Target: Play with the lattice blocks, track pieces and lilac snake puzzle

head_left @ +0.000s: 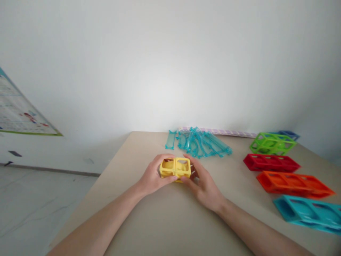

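Two yellow open-sided toy blocks (175,168) sit side by side, touching, at the middle of the table. My left hand (154,175) grips the left block, thumb along its near edge and fingers behind it. From the other side my right hand (204,183) holds the right block, with the thumb at its near lower corner and a finger over the far corner. Parts of the fingers are hidden behind the blocks, and whether the blocks rest on the table I cannot tell.
Clear teal track pieces (204,143) lie piled at the back by the wall, before a purple patterned strip (229,132). Along the right stand green (273,144), red (271,163), orange (294,184) and light-blue (310,213) block rows, with dark blue ones (289,134) behind.
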Motion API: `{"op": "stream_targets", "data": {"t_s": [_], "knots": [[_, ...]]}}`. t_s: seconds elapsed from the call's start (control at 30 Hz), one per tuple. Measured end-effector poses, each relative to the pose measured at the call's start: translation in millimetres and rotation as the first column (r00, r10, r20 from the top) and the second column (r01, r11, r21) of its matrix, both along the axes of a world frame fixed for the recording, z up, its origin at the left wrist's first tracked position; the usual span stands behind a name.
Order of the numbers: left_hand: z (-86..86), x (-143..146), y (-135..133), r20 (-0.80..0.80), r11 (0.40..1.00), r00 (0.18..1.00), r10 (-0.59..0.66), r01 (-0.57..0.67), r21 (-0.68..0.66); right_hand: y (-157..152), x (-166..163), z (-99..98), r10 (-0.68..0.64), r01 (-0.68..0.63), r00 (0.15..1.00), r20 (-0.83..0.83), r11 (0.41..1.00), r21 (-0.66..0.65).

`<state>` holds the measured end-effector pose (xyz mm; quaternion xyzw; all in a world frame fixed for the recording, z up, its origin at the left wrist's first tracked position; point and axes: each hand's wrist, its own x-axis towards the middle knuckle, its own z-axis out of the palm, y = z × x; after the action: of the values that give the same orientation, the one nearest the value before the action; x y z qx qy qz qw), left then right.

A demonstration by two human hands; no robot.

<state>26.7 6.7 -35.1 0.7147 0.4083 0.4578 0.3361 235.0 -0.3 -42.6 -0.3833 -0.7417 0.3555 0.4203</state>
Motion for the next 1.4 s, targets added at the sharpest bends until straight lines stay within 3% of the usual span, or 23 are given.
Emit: {"op": "stream_targets", "data": {"t_s": [0.17,0.53,0.67,0.87,0.97,1.1,1.2,1.3,1.4], "knots": [[4.2,-0.9,0.2,-0.039,0.996,0.995,-0.092,0.092,-0.011,-1.7,0.9,7.7,0.03,-0.027,0.998,0.056,0.997,-0.067],[1.2,-6.3,5.1,-0.192,0.977,0.97,-0.152,0.177,0.117,-1.9,0.2,7.2,-0.051,0.052,0.993,0.108,0.999,-0.003],[-0.8,-5.0,1.7,-0.19,0.974,0.959,-0.208,0.222,0.054,-1.5,3.6,8.1,-0.148,0.131,0.982,0.121,0.982,0.132],[-7.2,3.0,0.8,0.084,0.957,0.97,-0.23,0.241,-0.16,-0.3,11.3,12.9,-0.176,0.129,0.974,0.141,0.947,0.295],[-6.1,8.0,-1.0,0.056,0.961,0.976,-0.21,0.216,-0.173,-2.7,14.5,21.9,-0.171,0.076,0.959,0.225,0.924,0.375],[-4.6,12.7,-4.3,-0.062,0.963,0.969,-0.24,0.23,-0.138,-12.6,20.9,45.4,-0.15,-0.071,0.86,0.488,0.911,0.407],[-7.6,12.3,-3.1,-0.071,0.955,0.955,-0.287,0.28,-0.096,-9.3,38.1,72.3,-0.189,-0.105,0.778,0.6,0.902,0.419],[-11.4,9.7,0.4,-0.091,0.965,0.961,-0.261,0.257,-0.053,20.4,73.4,104.5,-0.399,0.061,0.729,0.556,0.847,0.528],[-12.5,8.0,2.7,-0.119,0.968,0.961,-0.249,0.245,-0.047,70.8,117.3,131.0,-0.639,0.284,0.503,0.583,0.758,0.586]]}}
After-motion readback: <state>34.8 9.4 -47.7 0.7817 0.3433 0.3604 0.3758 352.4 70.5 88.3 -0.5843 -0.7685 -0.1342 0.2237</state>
